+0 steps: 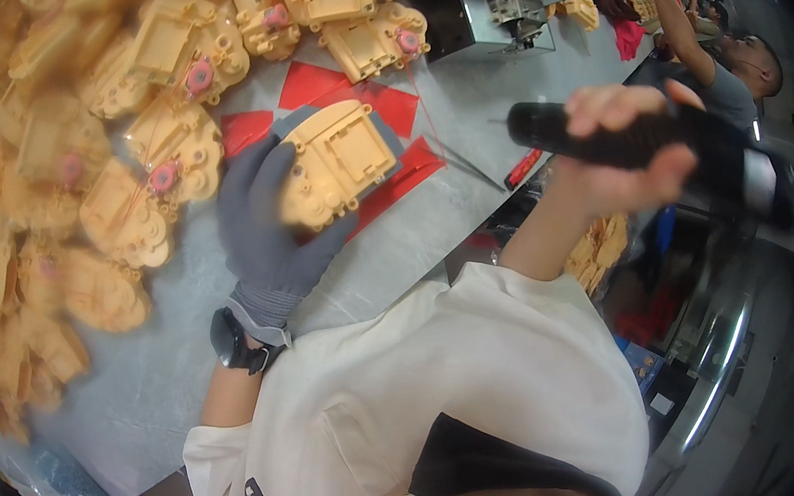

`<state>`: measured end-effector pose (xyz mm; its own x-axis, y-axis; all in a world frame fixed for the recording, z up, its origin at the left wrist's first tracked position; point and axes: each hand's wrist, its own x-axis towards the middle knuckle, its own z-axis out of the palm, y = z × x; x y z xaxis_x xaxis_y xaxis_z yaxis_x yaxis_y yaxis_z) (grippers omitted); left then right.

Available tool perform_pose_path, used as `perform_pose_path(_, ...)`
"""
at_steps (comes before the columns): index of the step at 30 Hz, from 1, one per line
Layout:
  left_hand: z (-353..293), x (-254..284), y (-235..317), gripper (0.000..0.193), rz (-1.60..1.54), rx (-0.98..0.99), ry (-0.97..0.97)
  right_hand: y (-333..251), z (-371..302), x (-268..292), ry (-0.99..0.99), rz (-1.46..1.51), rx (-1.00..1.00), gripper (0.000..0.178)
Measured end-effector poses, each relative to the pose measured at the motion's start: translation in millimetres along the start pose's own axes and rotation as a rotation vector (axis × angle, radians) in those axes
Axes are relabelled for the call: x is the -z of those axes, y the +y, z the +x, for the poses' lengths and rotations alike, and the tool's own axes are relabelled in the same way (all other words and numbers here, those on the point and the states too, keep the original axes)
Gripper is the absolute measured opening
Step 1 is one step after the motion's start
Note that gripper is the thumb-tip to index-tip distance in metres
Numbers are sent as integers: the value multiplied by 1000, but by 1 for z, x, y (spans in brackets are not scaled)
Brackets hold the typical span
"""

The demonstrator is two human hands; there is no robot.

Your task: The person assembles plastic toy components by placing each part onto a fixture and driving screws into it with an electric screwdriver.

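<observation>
My left hand (267,219), in a grey knitted glove, is closed on a yellow plastic housing (337,161) with a rectangular recess. The housing sits over a dark grey block (391,140) on the table, among strips of red tape (389,100). To the right, my bare right hand (627,145) wraps round a black electric screwdriver (601,134), lifted above the table's edge. Its thin tip points left, toward the housing, with a gap between them. Motion blurs the right hand and the tool's rear end.
Yellow housings, several with pink round parts (165,175), heap up at left and along the back. A metal-and-black machine (506,6) stands at the back right. Tweezers (461,163) and a red-handled tool (523,168) lie near the edge. Another person (727,69) works at far right.
</observation>
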<state>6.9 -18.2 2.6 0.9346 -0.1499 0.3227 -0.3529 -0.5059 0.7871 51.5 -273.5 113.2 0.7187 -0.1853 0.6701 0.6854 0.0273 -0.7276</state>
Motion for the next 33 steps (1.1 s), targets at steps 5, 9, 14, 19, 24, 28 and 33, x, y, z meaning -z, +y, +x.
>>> perform_pose_path(5, -1, 3, 1, 74, 20, 10, -8, 12, 52, 10, 247, -299, 173, 47)
perform_pose_path(9, -1, 1, 1, 75, 4, 5, -23, 51, 77, 20, 371, -268, 182, 28)
perform_pose_path(14, -2, 3, 3, 75, 33, -5, -14, 57, 71, 20, 291, -221, 58, 23)
perform_pose_path(19, -5, 1, 0, 76, 21, -8, 1, 43, 44, 13, 221, -233, -54, 23)
perform_pose_path(24, 1, 0, 4, 72, 17, -1, 19, -14, -15, -21, -78, 165, -140, 48)
perform_pose_path(28, 0, 2, -2, 74, 13, -23, 46, -15, -44, -69, -383, 376, -79, 64)
perform_pose_path(33, -1, 3, 0, 76, -3, -58, 42, -14, -51, -88, -447, 414, -106, 65)
